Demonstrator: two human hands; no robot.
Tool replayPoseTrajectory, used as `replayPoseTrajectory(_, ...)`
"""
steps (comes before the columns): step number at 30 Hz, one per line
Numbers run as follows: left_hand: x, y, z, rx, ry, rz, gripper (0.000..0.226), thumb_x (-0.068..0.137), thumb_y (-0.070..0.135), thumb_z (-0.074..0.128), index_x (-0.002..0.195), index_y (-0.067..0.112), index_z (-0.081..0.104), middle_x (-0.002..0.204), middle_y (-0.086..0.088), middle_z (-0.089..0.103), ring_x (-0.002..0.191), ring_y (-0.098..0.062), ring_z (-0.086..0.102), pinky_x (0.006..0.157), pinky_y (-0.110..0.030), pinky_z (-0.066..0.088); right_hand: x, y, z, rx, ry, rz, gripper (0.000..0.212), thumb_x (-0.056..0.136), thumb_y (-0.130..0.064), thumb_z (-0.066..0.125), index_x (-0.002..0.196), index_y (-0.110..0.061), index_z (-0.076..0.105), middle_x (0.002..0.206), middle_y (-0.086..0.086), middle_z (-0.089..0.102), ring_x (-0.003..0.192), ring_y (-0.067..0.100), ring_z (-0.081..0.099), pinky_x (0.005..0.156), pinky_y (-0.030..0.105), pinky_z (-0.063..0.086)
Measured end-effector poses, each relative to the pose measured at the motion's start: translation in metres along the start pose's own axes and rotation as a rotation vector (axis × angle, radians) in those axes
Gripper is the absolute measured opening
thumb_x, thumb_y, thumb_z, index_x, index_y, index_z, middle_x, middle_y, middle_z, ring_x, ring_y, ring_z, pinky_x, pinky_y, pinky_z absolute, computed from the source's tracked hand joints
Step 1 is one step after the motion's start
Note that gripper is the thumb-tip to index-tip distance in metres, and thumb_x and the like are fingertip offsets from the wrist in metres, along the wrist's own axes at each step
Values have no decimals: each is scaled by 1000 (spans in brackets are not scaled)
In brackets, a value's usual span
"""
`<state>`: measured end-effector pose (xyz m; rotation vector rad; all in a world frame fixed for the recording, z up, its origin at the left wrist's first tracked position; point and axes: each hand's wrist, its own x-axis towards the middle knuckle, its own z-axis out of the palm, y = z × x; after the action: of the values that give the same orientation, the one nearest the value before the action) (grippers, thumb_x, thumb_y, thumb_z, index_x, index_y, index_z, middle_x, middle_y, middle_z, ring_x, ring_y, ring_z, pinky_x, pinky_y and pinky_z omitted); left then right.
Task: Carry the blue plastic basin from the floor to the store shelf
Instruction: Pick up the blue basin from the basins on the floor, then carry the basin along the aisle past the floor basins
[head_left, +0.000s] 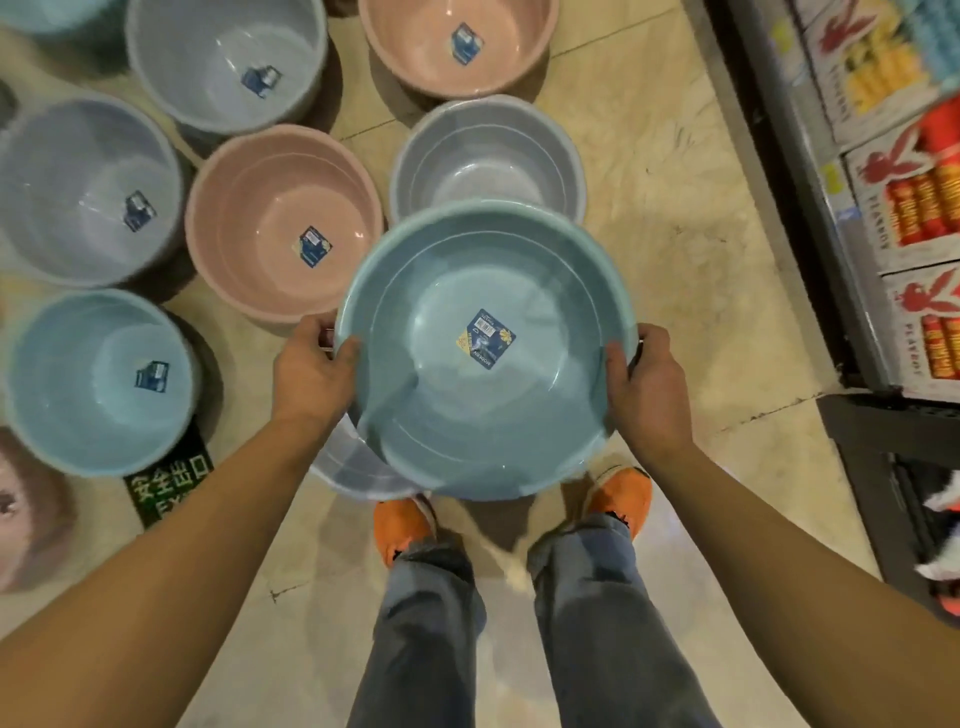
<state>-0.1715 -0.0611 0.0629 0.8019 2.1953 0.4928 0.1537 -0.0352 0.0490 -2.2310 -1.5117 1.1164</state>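
I hold a round blue plastic basin (441, 405) level in front of me, above the floor and my orange shoes. A dark blue label sticks to its inside bottom. My left hand (311, 374) grips the rim on the left side, thumb inside the bowl. On the right side my right hand (647, 384) grips the rim the same way. A store shelf (831, 171) runs along the right edge of the view, stocked with boxed goods.
Several basins stand on the tiled floor ahead and to the left: grey (488, 161), pink (283, 223), pale blue (98, 384). Part of a grey basin (343, 467) shows under the held one. A green floor sign (166, 483) lies at lower left.
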Motion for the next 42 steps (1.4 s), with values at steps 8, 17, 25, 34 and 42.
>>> replayPoseTrajectory(8,-16,-90,-86,-168,104,-235,27,94,27,66,120,20,67,106,0,68,99,-24,66,77,-35,51,-35,-79,59,-81,-111,-136,38,106,-40,50,135,-15,53,97,-2,65,82,20,62,55,20,37)
replayPoseTrajectory(17,-11,-204,-65,-179,150,-386,35,95,27,68,129,17,66,109,1,67,93,-20,62,69,-24,46,-30,-61,162,-218,-195,-183,39,104,-40,52,136,-19,60,122,2,62,95,14,52,82,29,43)
replayPoseTrajectory(25,18,-265,-6,-73,172,-320,30,98,21,64,124,10,71,105,2,68,89,-17,59,79,-29,44,2,-12,230,-392,-220,-247,36,105,-45,47,136,-32,61,132,0,58,113,20,57,91,35,51)
replayPoseTrajectory(34,36,-286,28,-99,152,-408,42,102,31,60,141,17,60,128,-10,70,107,-27,65,96,-43,53,22,12,261,-272,-286,-249,24,107,-30,51,127,-25,63,100,-8,66,87,18,61,79,31,50)
replayPoseTrajectory(42,16,-245,-3,-144,155,-387,43,101,36,60,141,19,60,121,-1,66,100,-19,59,86,-35,50,7,-6,218,-173,-257,-167,36,106,-38,52,139,-26,58,134,-6,63,102,9,54,93,28,47)
